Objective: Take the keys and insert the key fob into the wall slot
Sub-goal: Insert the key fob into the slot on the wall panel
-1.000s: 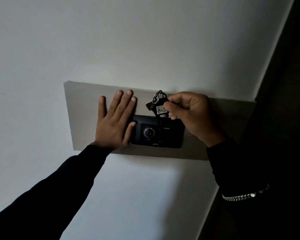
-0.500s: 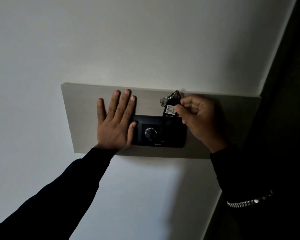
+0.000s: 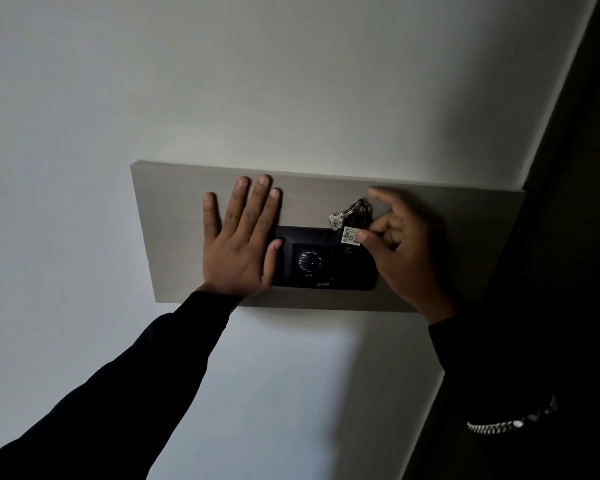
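In the head view, the key fob (image 3: 356, 220) is a small dark piece, mostly hidden in the dim light, with a white paper label (image 3: 350, 236) on which the handwritten digits "40" and part of a third digit show. A silver metal key (image 3: 336, 220) and a thin ring (image 3: 356, 206) hang just above the label. The fob sits at the top right edge of the black wall unit (image 3: 326, 259), directly at the tips of the right hand's thumb and fingers. The right hand (image 3: 400, 249) has its thumb touching the label while the index finger is stretched up and away; whether it really pinches the fob cannot be told.

The wall unit is a glossy black rectangle with a round ribbed grille in its middle. It is mounted on a matt, pale grey flat board (image 3: 174, 216) with sharp edges.

The left hand (image 3: 238, 237) lies flat and open on the board, fingers spread, its thumb resting on the unit's left edge. Both sleeves are dark cloth.
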The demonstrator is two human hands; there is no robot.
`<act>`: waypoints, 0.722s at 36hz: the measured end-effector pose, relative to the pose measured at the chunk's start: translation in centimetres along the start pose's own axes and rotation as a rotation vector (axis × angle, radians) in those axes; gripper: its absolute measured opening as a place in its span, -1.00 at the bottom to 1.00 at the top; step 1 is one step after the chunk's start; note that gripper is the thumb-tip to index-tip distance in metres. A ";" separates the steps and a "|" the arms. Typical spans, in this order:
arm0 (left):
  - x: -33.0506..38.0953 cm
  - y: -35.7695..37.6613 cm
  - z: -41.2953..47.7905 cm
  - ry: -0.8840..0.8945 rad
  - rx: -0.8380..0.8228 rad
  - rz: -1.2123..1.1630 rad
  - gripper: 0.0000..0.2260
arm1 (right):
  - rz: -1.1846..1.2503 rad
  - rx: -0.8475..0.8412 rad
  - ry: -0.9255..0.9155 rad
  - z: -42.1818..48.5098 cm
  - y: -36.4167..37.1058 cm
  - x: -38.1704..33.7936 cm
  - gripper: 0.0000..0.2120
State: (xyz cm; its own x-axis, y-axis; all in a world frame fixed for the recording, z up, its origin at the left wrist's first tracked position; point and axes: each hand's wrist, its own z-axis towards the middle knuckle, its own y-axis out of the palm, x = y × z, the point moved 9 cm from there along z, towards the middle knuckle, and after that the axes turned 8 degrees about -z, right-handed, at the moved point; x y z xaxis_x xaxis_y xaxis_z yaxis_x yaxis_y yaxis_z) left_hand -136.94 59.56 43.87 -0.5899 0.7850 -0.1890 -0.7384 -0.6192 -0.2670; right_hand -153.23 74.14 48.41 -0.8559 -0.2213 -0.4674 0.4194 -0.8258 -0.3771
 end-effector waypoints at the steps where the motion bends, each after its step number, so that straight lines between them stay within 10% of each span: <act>1: 0.0 0.0 0.0 -0.001 0.000 -0.006 -0.43 | -0.050 -0.015 -0.038 0.0 -0.1 -0.4 -0.46; 26: -0.1 -0.4 0.0 0.010 0.022 -0.049 -0.43 | -0.994 -0.600 -0.632 4.5 5.0 -8.8 -0.88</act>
State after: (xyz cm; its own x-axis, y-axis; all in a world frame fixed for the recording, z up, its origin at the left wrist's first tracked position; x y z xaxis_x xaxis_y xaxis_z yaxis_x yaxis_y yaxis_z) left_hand -136.60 59.77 44.01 -0.5497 0.8145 -0.1859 -0.7732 -0.5802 -0.2558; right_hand -144.94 69.60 54.24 -0.7987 0.0035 0.6017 -0.5369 -0.4555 -0.7101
